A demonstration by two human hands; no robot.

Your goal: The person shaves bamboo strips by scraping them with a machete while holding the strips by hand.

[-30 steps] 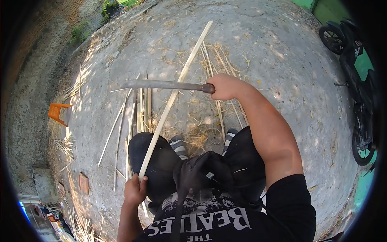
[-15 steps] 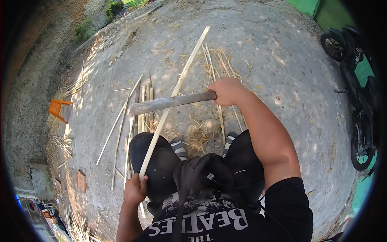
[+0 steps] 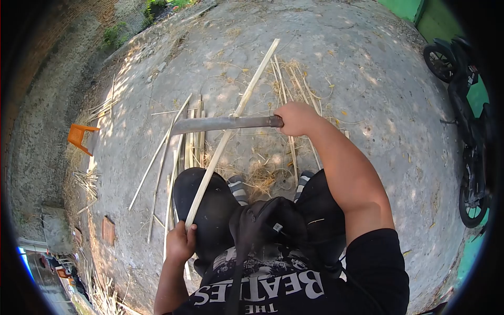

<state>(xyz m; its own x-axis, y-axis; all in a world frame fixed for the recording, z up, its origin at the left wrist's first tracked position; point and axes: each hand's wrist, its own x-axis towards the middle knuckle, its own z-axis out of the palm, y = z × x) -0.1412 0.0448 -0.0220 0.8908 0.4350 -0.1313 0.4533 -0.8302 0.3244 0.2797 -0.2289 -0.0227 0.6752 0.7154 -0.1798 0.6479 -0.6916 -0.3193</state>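
Note:
My left hand [image 3: 180,242] grips the lower end of a long pale wooden strip [image 3: 211,164], which slants up and to the right past my knee. The fist of my right hand [image 3: 297,118] is wrapped round the handle of a long machete [image 3: 210,124]. Its grey blade points left and lies across the strip around the strip's middle. A small curl of wood shows at the crossing. More pale strips [image 3: 197,136] lie on the ground beyond my left knee, and thin ones [image 3: 288,113] lie beyond my feet, beside curly shavings [image 3: 260,176].
An orange plastic stool [image 3: 80,137] stands at the left, near a low wall. A brick [image 3: 108,231] and piles of strips [image 3: 86,184] lie on the left side. A black motorcycle [image 3: 464,121] is parked at the far right by a green wall.
The blade tilted down at its tip and turned broad side up, then came back nearly level. It now sits slightly lower across the strip than a second ago. My left hand kept its grip.

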